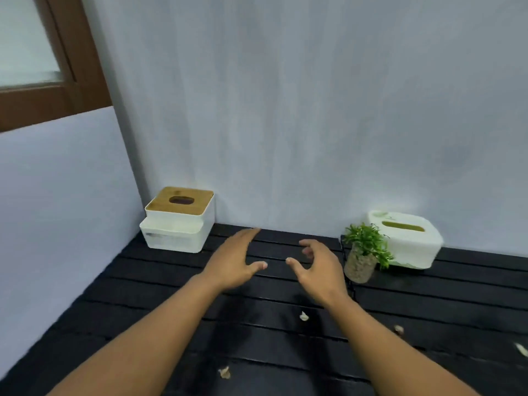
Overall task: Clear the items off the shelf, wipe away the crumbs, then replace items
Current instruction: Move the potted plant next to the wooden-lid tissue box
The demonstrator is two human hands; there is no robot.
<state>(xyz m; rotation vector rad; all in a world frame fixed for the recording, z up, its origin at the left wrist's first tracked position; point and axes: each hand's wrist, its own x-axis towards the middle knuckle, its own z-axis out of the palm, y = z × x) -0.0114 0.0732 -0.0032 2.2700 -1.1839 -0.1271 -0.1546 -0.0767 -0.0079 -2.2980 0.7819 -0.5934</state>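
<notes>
While both bare forearms reach forward from the lower edge of the view, the two hands hover side by side above the middle of the black slatted shelf (160,295), and neither holds anything. The left hand (234,264) is open, palm down, with its fingers stretched straight towards the wall (285,110) and its thumb spread to the side. The right hand (317,267) is also open but looser: its fingers are half bent in a claw-like curl, and its thumb points at the left thumb across a small gap. Whether either hand touches the slats cannot be told.

A white tissue box with a wooden lid (178,221) sits in the back left corner of the shelf, against both walls, well apart from the left hand. On the right, a plain white tissue box (408,241) stands against the back wall. A small potted plant (364,252) stands upright just in front of that box's left end, near the right hand, and its green leaves overlap the box.

Pale crumbs lie scattered on the near part of the shelf. One crumb (303,316) lies between the forearms, another (224,372) close to the left forearm, a third (398,329) right of the right forearm, and a fourth (521,349) at the far right edge. A brown window frame (71,67) fills the upper left corner.
</notes>
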